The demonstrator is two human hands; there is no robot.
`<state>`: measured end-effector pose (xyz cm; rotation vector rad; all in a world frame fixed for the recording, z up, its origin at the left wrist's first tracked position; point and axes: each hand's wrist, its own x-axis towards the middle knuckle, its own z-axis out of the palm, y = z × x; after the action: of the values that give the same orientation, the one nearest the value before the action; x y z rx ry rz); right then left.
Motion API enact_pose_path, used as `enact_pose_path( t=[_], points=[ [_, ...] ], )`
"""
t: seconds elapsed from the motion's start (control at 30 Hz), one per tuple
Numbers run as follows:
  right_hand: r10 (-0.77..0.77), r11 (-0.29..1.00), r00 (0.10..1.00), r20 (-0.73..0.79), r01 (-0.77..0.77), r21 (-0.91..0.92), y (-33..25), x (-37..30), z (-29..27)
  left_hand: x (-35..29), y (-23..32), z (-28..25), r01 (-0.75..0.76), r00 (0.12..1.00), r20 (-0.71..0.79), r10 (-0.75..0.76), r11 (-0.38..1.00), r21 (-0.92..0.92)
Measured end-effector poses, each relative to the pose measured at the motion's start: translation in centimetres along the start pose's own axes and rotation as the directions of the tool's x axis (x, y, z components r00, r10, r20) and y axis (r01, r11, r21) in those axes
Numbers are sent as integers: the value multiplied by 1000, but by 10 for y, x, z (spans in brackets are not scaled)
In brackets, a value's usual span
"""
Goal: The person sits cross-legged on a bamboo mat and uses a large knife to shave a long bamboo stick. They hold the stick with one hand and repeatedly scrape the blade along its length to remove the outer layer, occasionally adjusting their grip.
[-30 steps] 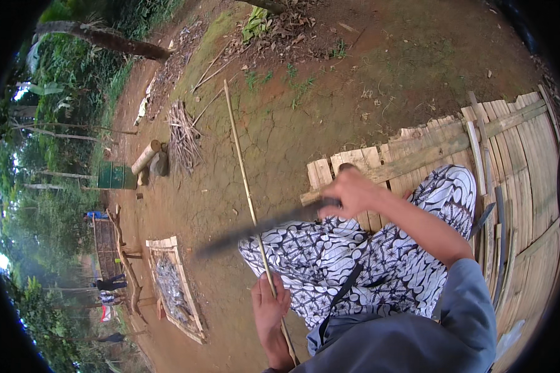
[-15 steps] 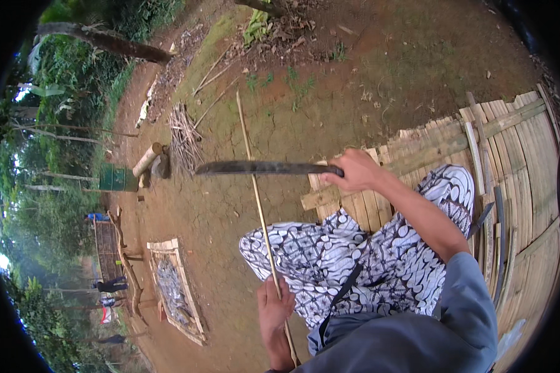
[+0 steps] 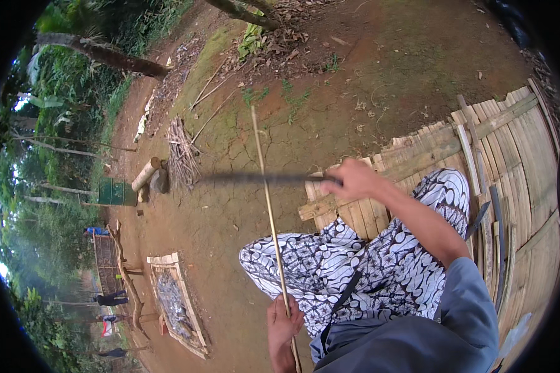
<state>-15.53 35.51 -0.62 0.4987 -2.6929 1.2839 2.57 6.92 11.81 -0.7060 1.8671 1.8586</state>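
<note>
My right hand (image 3: 354, 179) is wrapped round the handle of a machete (image 3: 242, 178), whose long dark blade points left and is smeared by motion. The blade crosses a thin, pale bamboo strip (image 3: 269, 202); whether they touch, I cannot tell. Closed round the strip's lower part is my left hand (image 3: 285, 318), beside my left knee. From there the strip runs up and away over the patterned cloth (image 3: 311, 261) on my legs, its far end over bare earth. Its near end passes below my left hand toward the lower edge.
I sit on a bamboo slat platform (image 3: 516, 149), with loose strips and a dark blade-like piece (image 3: 496, 217) at my right. Left are a wood-framed ash bed (image 3: 175, 298), a stick bundle (image 3: 182, 149), a green drum (image 3: 115, 191) and a log (image 3: 146, 174). People stand far left.
The machete and my right hand have moved slightly down toward me, and the blade has blurred. The strip has shifted right, and my left hand has moved slightly down and right.
</note>
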Motion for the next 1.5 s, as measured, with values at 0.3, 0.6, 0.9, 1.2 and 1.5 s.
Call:
enact_pose_path(
  t=[0.3,0.6,0.9,1.2,1.5],
  points=[
    [299,950,953,-44,-302,-81,48,20,-25,-29,-7,-21,65,995,72,-73,991,116],
    [-59,973,984,168,94,-209,-2,-2,-15,-18,-13,-29,83,995,46,-86,995,64],
    [669,711,718,-190,-693,-116,86,23,-37,-51,-18,-62,28,999,27,-28,999,19],
    [344,939,926,-155,-340,57,19,3,-18,25,2,-18,-190,982,2,190,980,50],
    [-328,940,944,-19,325,-102,-57,-31,41,34,9,5,-281,960,62,274,928,244]
  ],
)
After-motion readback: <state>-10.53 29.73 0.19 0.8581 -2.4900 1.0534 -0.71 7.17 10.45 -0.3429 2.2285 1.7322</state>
